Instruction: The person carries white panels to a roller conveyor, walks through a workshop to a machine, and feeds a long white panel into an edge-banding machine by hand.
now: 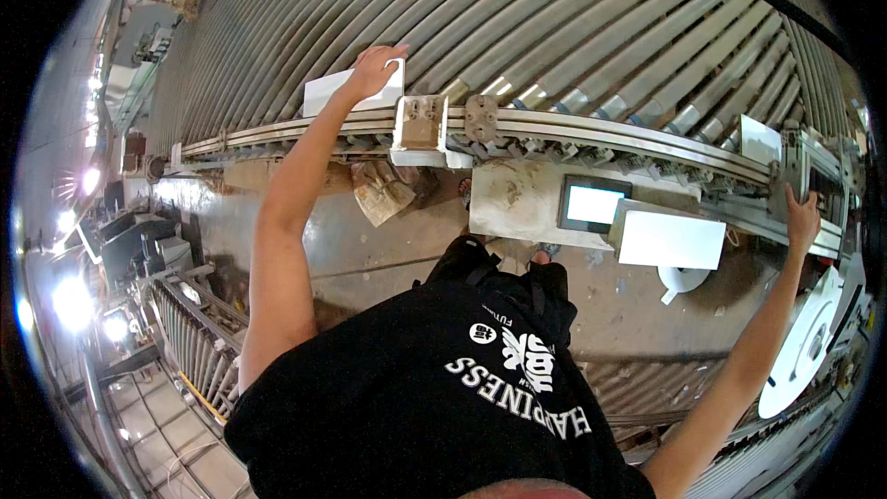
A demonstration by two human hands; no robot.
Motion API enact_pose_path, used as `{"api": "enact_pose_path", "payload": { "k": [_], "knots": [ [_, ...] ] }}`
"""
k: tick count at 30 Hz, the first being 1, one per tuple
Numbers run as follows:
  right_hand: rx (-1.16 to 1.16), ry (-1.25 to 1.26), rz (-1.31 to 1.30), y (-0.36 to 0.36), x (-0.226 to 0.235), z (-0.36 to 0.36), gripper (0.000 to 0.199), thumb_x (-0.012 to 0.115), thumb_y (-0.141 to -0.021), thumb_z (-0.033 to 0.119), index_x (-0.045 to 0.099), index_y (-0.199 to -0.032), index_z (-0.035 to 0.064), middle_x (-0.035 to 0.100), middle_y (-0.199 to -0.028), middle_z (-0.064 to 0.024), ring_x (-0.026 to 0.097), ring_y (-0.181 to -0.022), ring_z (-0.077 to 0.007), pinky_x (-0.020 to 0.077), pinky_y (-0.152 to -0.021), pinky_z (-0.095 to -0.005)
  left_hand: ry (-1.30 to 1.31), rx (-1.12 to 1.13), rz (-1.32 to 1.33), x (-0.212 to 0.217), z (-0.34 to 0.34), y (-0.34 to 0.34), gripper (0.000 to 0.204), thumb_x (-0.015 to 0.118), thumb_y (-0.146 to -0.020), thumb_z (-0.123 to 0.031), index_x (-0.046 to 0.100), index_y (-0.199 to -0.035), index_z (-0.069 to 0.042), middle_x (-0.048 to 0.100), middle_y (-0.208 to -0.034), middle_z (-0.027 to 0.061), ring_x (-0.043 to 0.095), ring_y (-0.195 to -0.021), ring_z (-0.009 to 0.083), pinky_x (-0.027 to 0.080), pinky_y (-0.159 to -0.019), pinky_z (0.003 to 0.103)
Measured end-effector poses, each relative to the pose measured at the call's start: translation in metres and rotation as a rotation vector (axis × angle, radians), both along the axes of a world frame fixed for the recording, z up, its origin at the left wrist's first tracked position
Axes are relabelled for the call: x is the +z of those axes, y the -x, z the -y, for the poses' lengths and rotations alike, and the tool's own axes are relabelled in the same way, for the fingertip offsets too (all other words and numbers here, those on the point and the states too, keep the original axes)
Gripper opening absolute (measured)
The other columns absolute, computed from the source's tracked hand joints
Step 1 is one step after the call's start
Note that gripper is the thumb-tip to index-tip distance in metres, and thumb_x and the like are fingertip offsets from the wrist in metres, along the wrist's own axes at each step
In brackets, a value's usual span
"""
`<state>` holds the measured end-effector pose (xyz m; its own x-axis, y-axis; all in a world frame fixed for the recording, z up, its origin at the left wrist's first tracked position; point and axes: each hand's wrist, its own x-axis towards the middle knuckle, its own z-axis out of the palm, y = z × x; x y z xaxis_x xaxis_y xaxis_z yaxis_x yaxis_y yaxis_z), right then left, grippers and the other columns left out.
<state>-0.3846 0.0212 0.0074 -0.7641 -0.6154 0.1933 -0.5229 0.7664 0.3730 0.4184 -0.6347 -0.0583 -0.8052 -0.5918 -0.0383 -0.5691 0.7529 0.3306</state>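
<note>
My left hand lies over the far right part of a white rectangular panel at the near edge of the roller conveyor. Its thumb and forefinger are spread apart; the other fingers are partly hidden. Far to the right, my right hand touches the metal frame at the conveyor's end, two digits stretched apart. Just beyond that hand, a small white panel sits against the rail.
A dirty bracket juts from the conveyor's near rail. Below the rail are a lit screen, a white box-like piece and a crumpled brown sack. A white disc stands at right. Another roller track lies at left.
</note>
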Motion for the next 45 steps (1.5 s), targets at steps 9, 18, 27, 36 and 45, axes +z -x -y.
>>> {"api": "enact_pose_path", "payload": {
  "k": [9,18,27,36,45],
  "knots": [
    [-0.078,0.109,0.127,-0.031,0.017,0.024,0.086,0.058,-0.092,0.074,0.059,-0.137,0.0009,0.074,-0.11,-0.0221,0.07,-0.105,-0.0427,0.0502,-0.101,-0.0564,0.021,-0.195,-0.224,0.077,-0.167,0.141,0.045,0.059,-0.1,-0.023,0.059,-0.144,-0.011,0.068,-0.133,0.0088,0.056,-0.129,0.0345,0.036,-0.114,0.049],
    [0.067,0.234,0.122,-0.039,0.019,0.006,0.041,0.065,-0.089,0.039,0.069,-0.106,0.0012,0.074,-0.091,-0.0183,0.071,-0.093,-0.038,0.047,-0.102,-0.0589,-0.204,-0.45,-0.302,0.016,-0.444,0.288,0.048,0.072,-0.092,-0.026,0.062,-0.137,-0.011,0.069,-0.124,0.0112,0.06,-0.121,0.0351,0.042,-0.109,0.049],
    [-0.047,0.324,0.268,-0.111,0.089,0.011,0.042,0.063,-0.093,0.035,0.065,-0.117,0.0008,0.07,-0.105,-0.0219,0.064,-0.111,-0.0401,0.0412,-0.107,-0.056,-0.171,-0.437,-0.157,-0.041,-0.56,0.385,0.113,0.088,-0.074,-0.055,0.037,-0.152,0.009,0.046,-0.148,0.0332,0.044,-0.138,0.0481,0.038,-0.115,0.055],
    [0.047,0.669,0.212,-0.057,0.032,0.01,0.029,0.058,-0.091,0.025,0.065,-0.109,0.0042,0.071,-0.098,-0.023,0.069,-0.103,-0.0408,0.0492,-0.098,-0.0525,-0.111,-0.386,0.14,-0.089,-0.592,0.428,0.142,0.093,-0.059,-0.059,0.016,-0.163,0.001,0.02,-0.159,0.0439,0.023,-0.147,0.0626,0.015,-0.123,0.066],
    [0.133,0.21,0.125,-0.05,0.032,0.004,0.031,0.059,-0.092,0.023,0.068,-0.114,0.0034,0.072,-0.103,-0.0184,0.069,-0.105,-0.0401,0.0513,-0.098,-0.0525,-0.136,-0.455,-0.075,-0.058,-0.565,0.413,0.124,0.095,-0.056,-0.048,0.038,-0.156,-0.003,0.037,-0.146,0.0331,0.033,-0.137,0.0528,0.024,-0.116,0.063]
  ]
}}
